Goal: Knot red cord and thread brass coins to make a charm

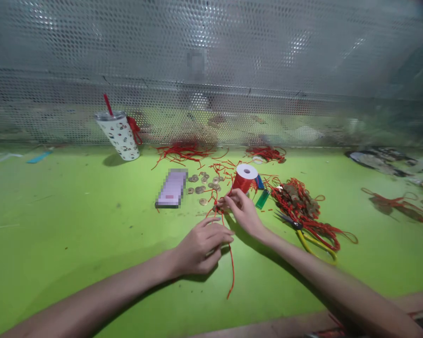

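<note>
The right hand (245,213) is pinching a red cord (233,268) between thumb and fingertips; the left hand (203,245) is curving loosely alongside, its hold unclear.

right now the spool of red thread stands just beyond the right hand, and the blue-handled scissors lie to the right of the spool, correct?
Not quite: the scissors are yellow-handled, not blue-handled, as the head view shows. The spool of red thread does stand just beyond the right hand, with the scissors to the right of it.
</note>
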Motion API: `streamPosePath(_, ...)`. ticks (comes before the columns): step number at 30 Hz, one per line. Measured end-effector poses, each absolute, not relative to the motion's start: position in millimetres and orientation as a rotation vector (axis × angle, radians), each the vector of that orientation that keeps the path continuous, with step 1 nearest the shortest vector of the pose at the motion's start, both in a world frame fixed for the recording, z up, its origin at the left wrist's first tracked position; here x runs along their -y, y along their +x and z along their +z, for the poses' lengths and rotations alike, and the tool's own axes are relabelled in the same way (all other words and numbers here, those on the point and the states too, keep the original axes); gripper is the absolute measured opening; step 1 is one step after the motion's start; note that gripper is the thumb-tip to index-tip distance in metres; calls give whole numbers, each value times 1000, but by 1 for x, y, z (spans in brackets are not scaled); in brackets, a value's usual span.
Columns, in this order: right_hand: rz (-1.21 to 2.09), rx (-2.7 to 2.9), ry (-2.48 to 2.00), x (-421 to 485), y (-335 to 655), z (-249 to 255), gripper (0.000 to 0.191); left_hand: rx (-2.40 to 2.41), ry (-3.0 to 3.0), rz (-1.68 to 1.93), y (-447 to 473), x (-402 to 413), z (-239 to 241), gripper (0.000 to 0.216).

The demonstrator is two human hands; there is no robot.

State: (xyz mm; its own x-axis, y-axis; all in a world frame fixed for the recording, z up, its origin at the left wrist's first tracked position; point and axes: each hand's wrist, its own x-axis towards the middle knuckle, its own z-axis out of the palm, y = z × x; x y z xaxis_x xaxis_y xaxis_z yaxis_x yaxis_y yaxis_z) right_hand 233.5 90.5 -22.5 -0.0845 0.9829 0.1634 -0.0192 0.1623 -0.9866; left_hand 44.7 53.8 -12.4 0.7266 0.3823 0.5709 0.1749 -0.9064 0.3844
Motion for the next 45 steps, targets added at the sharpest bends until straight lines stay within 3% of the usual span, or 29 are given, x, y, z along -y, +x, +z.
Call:
streamPosePath(5,1115,1336,-1057,-87,236,-17,25,-770,2741,907,50,-56,-19,20)
streamPosePath(13,779,1428,-1227,-87,242,-15,22,-858,2764,853,49,-55,-19,17)
streamPosePath(22,420,1640,-1311,-90,252,-23,14,-1003,2837,695,50,-54,-23,40)
streamPosePath(31,1183,1227,-1090,-91,248,-20,36,-1029,2840,616,50,-54,-27,42)
streamPosePath(45,970,1460,-1260,-93,248,-24,26,-981,2835,687,49,-54,-26,35)
